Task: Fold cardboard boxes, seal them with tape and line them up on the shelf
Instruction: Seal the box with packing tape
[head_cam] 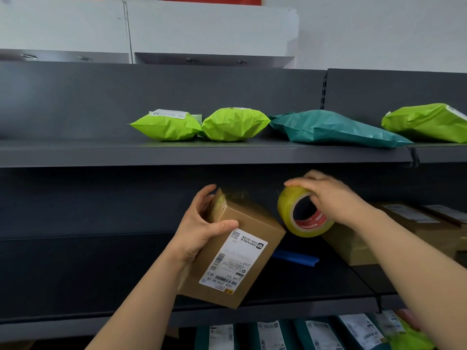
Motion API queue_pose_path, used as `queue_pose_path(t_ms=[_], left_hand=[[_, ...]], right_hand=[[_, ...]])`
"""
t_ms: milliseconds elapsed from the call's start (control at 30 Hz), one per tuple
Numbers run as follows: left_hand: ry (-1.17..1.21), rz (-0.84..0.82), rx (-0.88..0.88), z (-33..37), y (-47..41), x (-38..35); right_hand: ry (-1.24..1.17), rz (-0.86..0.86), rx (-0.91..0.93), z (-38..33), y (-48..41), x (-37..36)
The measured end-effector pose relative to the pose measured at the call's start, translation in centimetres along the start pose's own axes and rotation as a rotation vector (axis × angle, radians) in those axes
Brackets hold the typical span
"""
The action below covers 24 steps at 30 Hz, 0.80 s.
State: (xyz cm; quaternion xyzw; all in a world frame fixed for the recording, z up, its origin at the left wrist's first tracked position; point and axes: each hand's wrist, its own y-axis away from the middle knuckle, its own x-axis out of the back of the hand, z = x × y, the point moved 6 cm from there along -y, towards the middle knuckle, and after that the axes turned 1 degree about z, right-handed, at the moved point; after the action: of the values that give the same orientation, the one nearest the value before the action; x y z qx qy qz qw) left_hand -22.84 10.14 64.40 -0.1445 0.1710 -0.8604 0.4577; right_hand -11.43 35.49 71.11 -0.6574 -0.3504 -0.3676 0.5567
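My left hand [202, 223] grips a small brown cardboard box [250, 221] by its upper end, holding it tilted in the air in front of the middle shelf [75, 274]. A white shipping label [235, 261] covers the box's face, and clear tape shows on its top end. To the right, my right hand [331, 195] holds a roll of clear yellowish tape [288, 210] with a red core, fingers curled over its top. A thin strand of tape seems to run from the roll toward the box.
Three lime-green mailers [166, 126] [235, 123] [427, 122] and a teal one [333, 127] lie on the upper shelf. Taped brown boxes [414, 226] stand at the right of the middle shelf, with a blue strip [295, 257] beside them. More labelled parcels [316, 334] fill the bottom shelf.
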Motion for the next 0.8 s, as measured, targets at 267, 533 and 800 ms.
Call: queue_pose_path(t_ms=[267, 533, 800], left_hand=[[0.088, 0.029, 0.007, -0.6, 0.6, 1.4], [0.154, 0.042, 0.014, -1.1, 0.9, 2.2], [0.218, 0.058, 0.019, -1.7, 1.8, 3.3]], right_hand=[[-0.001, -0.072, 0.001, -1.4, -0.1, -3.1], [-0.010, -0.094, 0.033, -2.7, 0.4, -5.7], [-0.072, -0.084, 0.018, -4.4, 1.0, -7.8]])
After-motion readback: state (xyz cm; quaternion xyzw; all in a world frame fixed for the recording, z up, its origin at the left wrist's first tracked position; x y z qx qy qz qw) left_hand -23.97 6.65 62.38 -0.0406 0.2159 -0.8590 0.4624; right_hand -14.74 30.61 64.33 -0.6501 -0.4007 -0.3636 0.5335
